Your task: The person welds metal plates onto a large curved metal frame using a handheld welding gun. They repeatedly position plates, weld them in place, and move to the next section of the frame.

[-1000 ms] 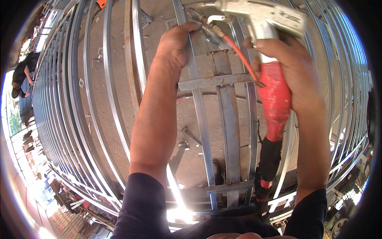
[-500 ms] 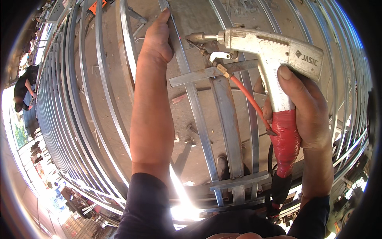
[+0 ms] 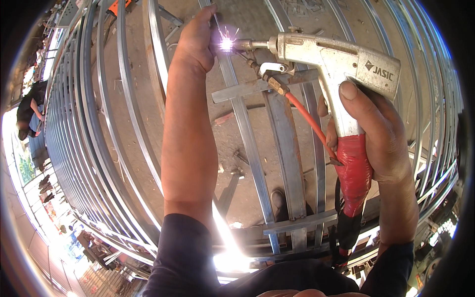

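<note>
My right hand point(image 3: 378, 131) is wrapped around the handle of a silver welding gun point(image 3: 341, 57) with red tape low on its grip. An orange hose point(image 3: 308, 116) runs up to the wire guide under its nozzle. At the nozzle tip a bright violet-white spark point(image 3: 226, 44) glows against a long steel tube point(image 3: 228, 74), throwing off small sparks. Just left of that spark, my left hand point(image 3: 195, 42) grips the upper part of the same tube. Most of its fingers are hidden behind the hand.
Parallel steel bars point(image 3: 129, 94) form a wide frame around me. Short flat crosspieces point(image 3: 237, 90) lie across the middle bars near the gun. Below shows a dusty floor point(image 3: 237, 133) with scraps and a shoe point(image 3: 278, 198). A person point(image 3: 32, 109) bends over bars at far left.
A bright spark with flying specks has appeared at the nozzle tip. The welding gun and my right hand have shifted slightly left. My left hand stays at nearly the same place.
</note>
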### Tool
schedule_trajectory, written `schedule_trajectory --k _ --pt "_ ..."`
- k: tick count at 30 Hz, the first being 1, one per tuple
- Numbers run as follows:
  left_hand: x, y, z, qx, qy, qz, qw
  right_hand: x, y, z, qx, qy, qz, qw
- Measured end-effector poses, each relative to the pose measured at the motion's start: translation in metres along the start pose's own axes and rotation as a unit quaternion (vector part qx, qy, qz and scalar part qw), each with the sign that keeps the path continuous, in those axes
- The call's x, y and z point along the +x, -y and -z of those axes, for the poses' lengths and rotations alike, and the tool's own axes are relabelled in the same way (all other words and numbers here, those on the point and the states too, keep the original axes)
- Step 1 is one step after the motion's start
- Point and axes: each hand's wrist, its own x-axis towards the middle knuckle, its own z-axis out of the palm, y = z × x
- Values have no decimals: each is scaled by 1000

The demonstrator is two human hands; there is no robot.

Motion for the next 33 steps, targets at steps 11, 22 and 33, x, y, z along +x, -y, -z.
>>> schedule_trajectory --k 11,22,33 --pt "-3 -2 1 -15 29 -13 999 -2 3 -2 -11 21 7 1000" --pt "-9 -5 -4 -19 30 -16 999 -7 15 -1 -9 33 -29 999" --pt "-14 -7 -9 -26 39 -21 999 -9 24 5 -30 43 -57 997"
